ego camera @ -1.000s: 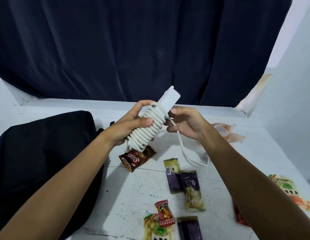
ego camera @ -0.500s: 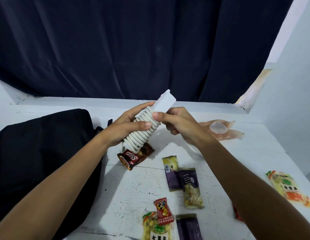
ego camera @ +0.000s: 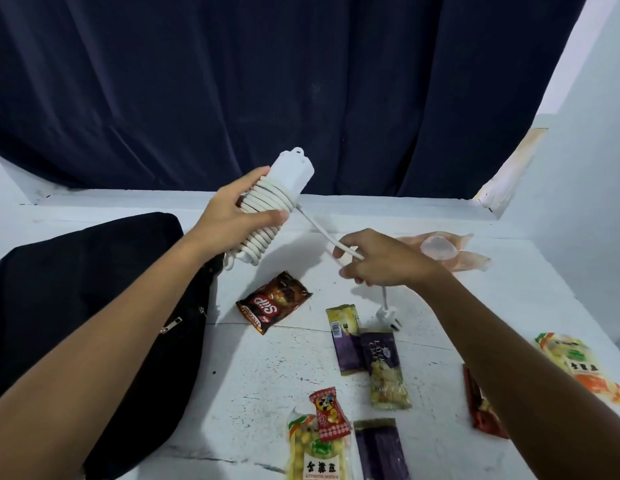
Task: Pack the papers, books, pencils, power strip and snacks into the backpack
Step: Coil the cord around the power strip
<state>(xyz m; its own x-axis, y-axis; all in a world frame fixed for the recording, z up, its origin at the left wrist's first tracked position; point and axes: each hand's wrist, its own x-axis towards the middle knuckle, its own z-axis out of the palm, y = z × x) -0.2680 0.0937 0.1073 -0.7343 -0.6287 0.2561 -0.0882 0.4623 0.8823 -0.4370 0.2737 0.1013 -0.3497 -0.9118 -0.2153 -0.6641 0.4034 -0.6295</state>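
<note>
The left hand (ego camera: 237, 216) grips the white power strip (ego camera: 287, 178), raised and tilted, its cord (ego camera: 263, 220) coiled round the body under the fingers. From the coil a loose length runs down to the right hand (ego camera: 381, 263), which pinches it; the plug (ego camera: 388, 315) hangs just below that hand, over the white worktop (ego camera: 267, 362). The black backpack (ego camera: 87, 299) lies below the left forearm. Snack packets, among them a brown "Slip" wafer pack (ego camera: 274, 301), lie below and between the two hands.
</note>
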